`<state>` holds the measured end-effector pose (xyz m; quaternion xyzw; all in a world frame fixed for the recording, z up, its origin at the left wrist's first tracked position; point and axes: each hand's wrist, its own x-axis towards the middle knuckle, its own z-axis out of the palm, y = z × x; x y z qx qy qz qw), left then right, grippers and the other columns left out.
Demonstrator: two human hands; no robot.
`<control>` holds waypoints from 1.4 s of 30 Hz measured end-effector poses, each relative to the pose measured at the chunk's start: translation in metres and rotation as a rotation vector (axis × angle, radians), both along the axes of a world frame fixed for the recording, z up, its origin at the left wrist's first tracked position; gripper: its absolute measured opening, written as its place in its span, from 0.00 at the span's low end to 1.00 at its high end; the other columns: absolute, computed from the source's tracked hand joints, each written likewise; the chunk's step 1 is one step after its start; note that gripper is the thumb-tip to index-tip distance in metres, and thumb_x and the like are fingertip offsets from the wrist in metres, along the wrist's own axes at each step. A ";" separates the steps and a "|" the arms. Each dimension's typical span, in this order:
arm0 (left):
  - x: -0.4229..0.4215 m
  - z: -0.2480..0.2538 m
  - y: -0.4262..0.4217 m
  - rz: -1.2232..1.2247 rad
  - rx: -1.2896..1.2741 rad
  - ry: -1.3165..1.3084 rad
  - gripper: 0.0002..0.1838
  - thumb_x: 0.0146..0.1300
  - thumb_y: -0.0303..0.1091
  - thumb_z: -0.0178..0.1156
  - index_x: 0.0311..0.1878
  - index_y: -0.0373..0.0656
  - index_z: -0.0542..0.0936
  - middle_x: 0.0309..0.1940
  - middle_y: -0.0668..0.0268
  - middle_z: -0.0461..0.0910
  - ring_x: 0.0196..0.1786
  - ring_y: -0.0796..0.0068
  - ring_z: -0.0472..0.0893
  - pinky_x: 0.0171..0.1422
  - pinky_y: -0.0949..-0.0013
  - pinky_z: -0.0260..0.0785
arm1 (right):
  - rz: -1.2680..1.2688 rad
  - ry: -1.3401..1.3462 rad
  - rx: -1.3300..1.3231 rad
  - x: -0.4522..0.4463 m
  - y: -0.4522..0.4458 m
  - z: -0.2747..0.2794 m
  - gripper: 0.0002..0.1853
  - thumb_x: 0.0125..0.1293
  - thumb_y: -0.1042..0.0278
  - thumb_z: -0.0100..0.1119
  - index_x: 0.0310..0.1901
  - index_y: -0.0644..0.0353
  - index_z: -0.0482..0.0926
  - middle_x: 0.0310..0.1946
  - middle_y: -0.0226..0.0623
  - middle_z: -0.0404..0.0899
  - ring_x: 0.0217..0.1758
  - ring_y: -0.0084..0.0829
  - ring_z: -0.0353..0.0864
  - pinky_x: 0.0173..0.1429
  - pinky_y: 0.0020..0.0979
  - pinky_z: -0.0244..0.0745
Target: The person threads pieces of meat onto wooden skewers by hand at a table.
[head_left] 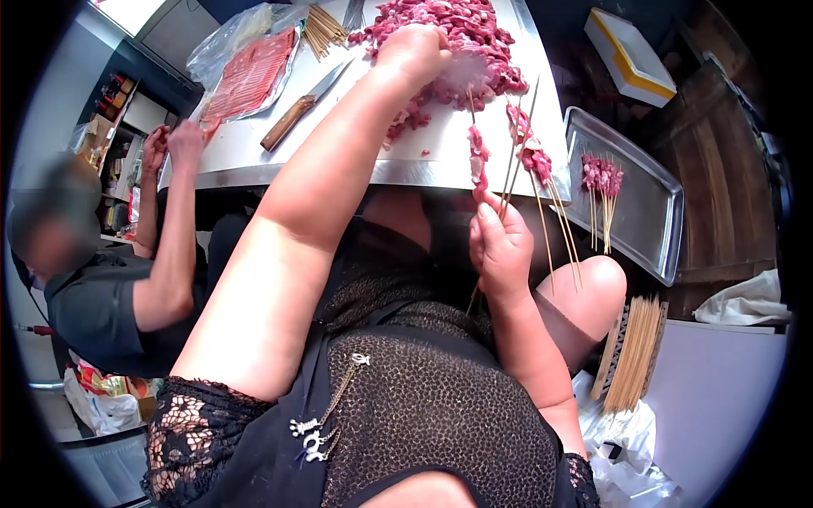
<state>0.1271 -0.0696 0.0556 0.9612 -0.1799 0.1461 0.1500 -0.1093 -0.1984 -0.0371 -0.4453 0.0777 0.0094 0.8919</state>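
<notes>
At the meat pile [487,55], a heap of small raw red pieces on the white table, my left hand [415,55] has its fingers curled. What is in those fingers is hidden. My right hand [501,245] is closed round thin wooden skewers just off the table's front edge. One held skewer carries a strip of threaded meat [479,161]; others in the grip point up bare. Beside this hand, several loaded meat skewers [535,159] lie at the table's corner, their sticks hanging over the edge.
A knife [292,118] lies left of my forearm, near a tray of sliced meat [254,72] and loose skewers [326,30]. Finished skewers [602,176] rest in a metal tray [669,245] at right. A skewer bundle [635,351] stands lower right. Another person [127,296] works at left.
</notes>
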 end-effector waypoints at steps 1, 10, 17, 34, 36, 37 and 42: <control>-0.004 0.000 0.006 -0.024 -0.088 0.034 0.15 0.54 0.41 0.66 0.42 0.44 0.84 0.37 0.57 0.83 0.38 0.65 0.82 0.47 0.66 0.72 | 0.000 -0.001 0.002 -0.001 0.000 -0.001 0.11 0.69 0.70 0.51 0.52 0.59 0.76 0.21 0.24 0.71 0.14 0.11 0.59 0.17 0.14 0.52; -0.064 -0.017 0.043 -0.185 -1.391 0.771 0.13 0.69 0.34 0.51 0.48 0.34 0.77 0.39 0.57 0.82 0.38 0.71 0.83 0.41 0.71 0.80 | 0.032 0.039 -0.067 -0.003 -0.002 -0.004 0.11 0.69 0.69 0.52 0.51 0.59 0.76 0.21 0.22 0.71 0.15 0.10 0.58 0.18 0.13 0.51; -0.087 -0.023 0.049 -0.184 -1.358 0.858 0.17 0.71 0.37 0.47 0.49 0.32 0.76 0.40 0.57 0.81 0.40 0.69 0.83 0.44 0.68 0.80 | 0.013 0.019 -0.089 -0.006 -0.003 -0.011 0.11 0.69 0.69 0.53 0.50 0.60 0.77 0.21 0.22 0.71 0.15 0.10 0.60 0.18 0.13 0.53; -0.105 -0.039 0.033 -0.240 -1.641 0.786 0.18 0.69 0.25 0.48 0.60 0.32 0.62 0.48 0.49 0.76 0.51 0.58 0.79 0.59 0.58 0.75 | 0.005 -0.090 -0.324 -0.011 0.000 -0.019 0.11 0.67 0.73 0.55 0.50 0.64 0.79 0.22 0.21 0.72 0.21 0.09 0.64 0.26 0.13 0.58; -0.105 -0.039 0.032 -0.262 -1.711 0.779 0.18 0.69 0.25 0.48 0.60 0.32 0.61 0.48 0.49 0.75 0.51 0.58 0.79 0.59 0.57 0.75 | 0.022 -0.043 -0.352 -0.012 -0.001 -0.018 0.12 0.67 0.73 0.55 0.50 0.64 0.79 0.22 0.21 0.72 0.22 0.10 0.65 0.26 0.13 0.59; -0.106 -0.039 0.031 -0.261 -1.710 0.779 0.18 0.69 0.25 0.48 0.60 0.32 0.61 0.48 0.49 0.75 0.51 0.58 0.79 0.59 0.57 0.75 | 0.022 -0.042 -0.352 -0.012 -0.002 -0.019 0.12 0.67 0.73 0.55 0.50 0.64 0.79 0.22 0.21 0.72 0.22 0.10 0.65 0.26 0.13 0.59; -0.109 -0.037 0.028 -0.244 -1.738 0.748 0.17 0.69 0.24 0.48 0.59 0.32 0.62 0.48 0.49 0.76 0.50 0.58 0.80 0.59 0.56 0.74 | 0.010 -0.056 -0.357 -0.013 -0.004 -0.020 0.11 0.67 0.73 0.55 0.49 0.64 0.79 0.22 0.20 0.72 0.22 0.10 0.65 0.27 0.14 0.59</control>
